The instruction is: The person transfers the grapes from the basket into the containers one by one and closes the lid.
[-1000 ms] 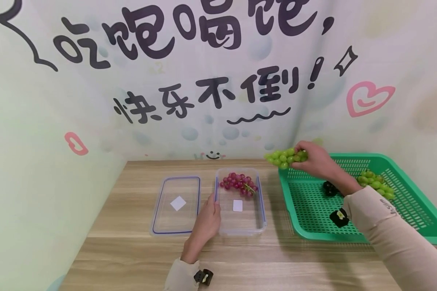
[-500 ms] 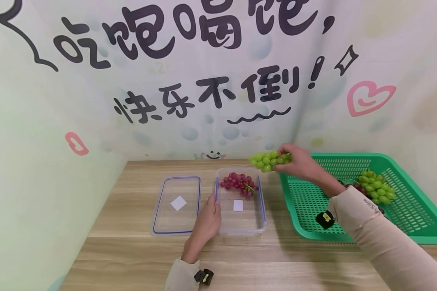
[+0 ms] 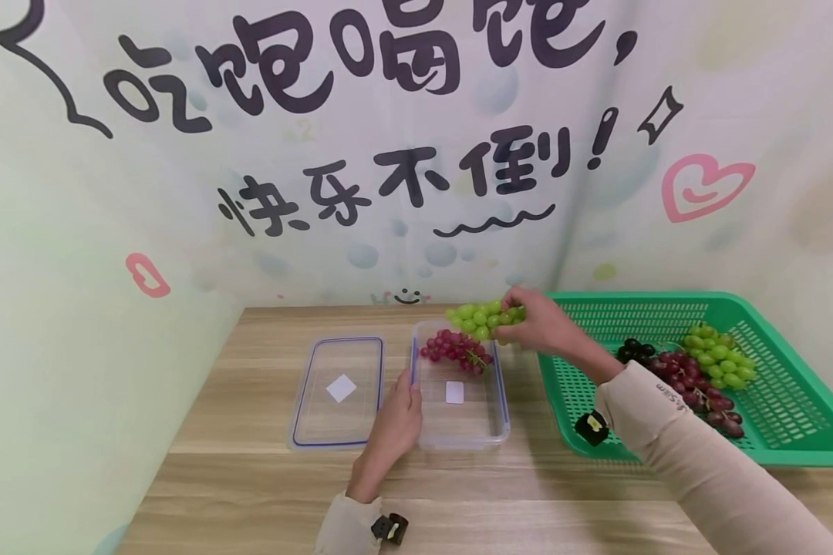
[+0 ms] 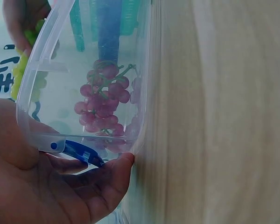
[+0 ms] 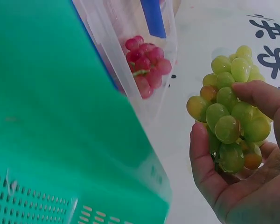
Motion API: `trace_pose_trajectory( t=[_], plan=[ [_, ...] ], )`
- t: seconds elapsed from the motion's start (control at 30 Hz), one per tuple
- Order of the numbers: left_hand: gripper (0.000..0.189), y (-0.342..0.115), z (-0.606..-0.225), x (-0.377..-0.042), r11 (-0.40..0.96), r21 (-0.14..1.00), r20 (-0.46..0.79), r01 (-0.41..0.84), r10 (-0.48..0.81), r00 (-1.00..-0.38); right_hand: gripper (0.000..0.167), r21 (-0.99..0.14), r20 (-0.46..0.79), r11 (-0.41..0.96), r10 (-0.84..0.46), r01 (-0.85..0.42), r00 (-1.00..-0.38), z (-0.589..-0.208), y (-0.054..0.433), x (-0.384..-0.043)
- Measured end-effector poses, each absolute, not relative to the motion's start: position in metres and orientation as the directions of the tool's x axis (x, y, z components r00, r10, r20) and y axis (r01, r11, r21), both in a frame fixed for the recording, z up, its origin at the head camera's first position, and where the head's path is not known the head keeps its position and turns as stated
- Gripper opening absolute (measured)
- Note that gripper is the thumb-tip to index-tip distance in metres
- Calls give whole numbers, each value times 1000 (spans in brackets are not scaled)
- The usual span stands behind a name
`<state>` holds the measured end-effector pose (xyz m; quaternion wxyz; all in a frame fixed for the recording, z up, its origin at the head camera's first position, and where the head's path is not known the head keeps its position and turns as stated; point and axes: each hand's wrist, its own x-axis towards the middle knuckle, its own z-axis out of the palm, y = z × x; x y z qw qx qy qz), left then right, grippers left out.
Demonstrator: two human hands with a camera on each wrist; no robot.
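Note:
My right hand [image 3: 540, 325] holds a bunch of green grapes [image 3: 477, 318] between thumb and fingers, above the back right rim of a clear food container [image 3: 461, 428]. In the right wrist view this bunch [image 5: 227, 126] hangs apart from the container. A bunch of red grapes [image 3: 451, 345] lies inside, toward the back of the container. My left hand [image 3: 396, 420] grips the container's left side. In the left wrist view, its fingers [image 4: 114, 179] curl by the blue-edged side flap [image 4: 79, 151]. A white label [image 3: 454, 392] shows through the container's floor.
A green plastic basket [image 3: 562, 416] at the right holds green grapes [image 3: 718, 356], dark red grapes [image 3: 694, 385] and black grapes [image 3: 635, 351]. The clear lid [image 3: 326, 358] with a blue seal lies left of the container. Behind the wooden table [image 3: 250, 493] stands a printed wall [image 3: 361, 262].
My right hand has carried the green bunch left and slightly down, from over the basket's edge to the container's back right corner. More of the basket's grapes show now. The left hand stays put.

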<state>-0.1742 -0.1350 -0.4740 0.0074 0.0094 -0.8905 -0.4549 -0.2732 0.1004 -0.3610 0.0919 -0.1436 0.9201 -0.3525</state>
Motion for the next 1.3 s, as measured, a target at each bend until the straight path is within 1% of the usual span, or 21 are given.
trace_pose_trajectory(
  t=[0.4, 0.63, 0.97, 1.3],
  plan=[
    [47, -134, -475, -174, 591, 806, 26, 9, -20, -999, 28, -704, -116, 692, -331, -158, -936, -369, 84, -269],
    [47, -135, -476, -175, 591, 807, 27, 11, -18, -999, 29, -728, -112, 669, -334, -151, -936, -372, 78, -267],
    [47, -136, -475, -174, 591, 806, 31, 19, -11, -999, 29, -710, -97, 680, -353, -184, -931, -374, 68, -262],
    [46, -136, -475, -175, 592, 805, 45, 30, -11, -999, 28, -704, -125, 693, -333, -153, -935, -383, 60, -259]
  ],
)
